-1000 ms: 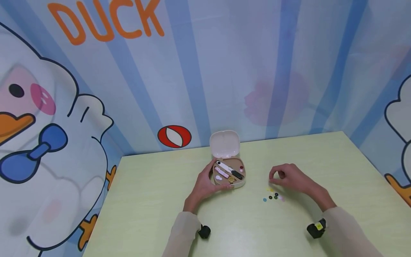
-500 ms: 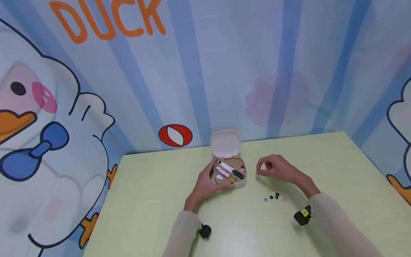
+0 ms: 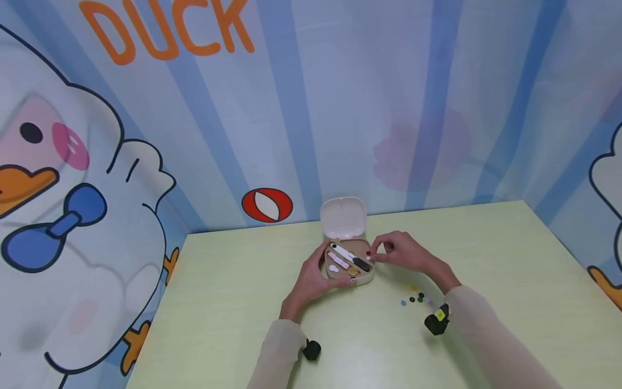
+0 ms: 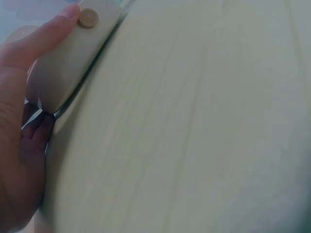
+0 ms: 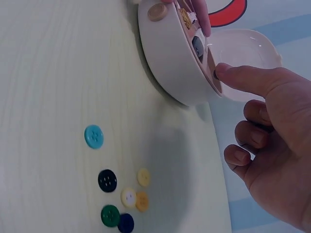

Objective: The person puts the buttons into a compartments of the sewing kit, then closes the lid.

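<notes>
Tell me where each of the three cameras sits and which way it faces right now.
Head: worn on the head, facing forward and down at the table; shows both forearms, left hand gripping the case, right hand at its right edge.
Left wrist: low along the tabletop; shows left hand on the case.
Right wrist: low over the buttons, facing the case; shows right hand.
All three share the case.
</notes>
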Motion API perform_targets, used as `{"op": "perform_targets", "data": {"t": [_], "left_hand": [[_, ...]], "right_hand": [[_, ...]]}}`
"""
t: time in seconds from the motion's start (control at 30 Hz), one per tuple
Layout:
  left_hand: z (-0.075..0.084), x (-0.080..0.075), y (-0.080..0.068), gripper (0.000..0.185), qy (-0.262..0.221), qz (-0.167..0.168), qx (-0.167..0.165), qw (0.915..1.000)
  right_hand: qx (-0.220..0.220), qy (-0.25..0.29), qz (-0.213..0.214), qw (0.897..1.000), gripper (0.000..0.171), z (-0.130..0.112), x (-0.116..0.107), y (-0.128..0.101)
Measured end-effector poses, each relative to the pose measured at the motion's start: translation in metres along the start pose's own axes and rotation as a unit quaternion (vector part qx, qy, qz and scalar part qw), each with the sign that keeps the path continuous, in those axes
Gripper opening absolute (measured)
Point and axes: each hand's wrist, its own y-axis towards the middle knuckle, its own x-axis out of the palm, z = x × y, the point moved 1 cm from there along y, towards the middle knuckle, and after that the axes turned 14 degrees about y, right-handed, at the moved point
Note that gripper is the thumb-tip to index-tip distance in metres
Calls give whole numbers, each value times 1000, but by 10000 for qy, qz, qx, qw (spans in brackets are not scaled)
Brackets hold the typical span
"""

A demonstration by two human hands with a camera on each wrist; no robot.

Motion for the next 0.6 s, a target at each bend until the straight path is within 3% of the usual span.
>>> {"op": "perform_targets", "data": {"t": [0.6], "left_hand": [[2, 0, -1, 118, 37, 54, 11, 10000]], "right_hand": [[448, 323, 429, 9976, 4, 12, 17, 15]]}}
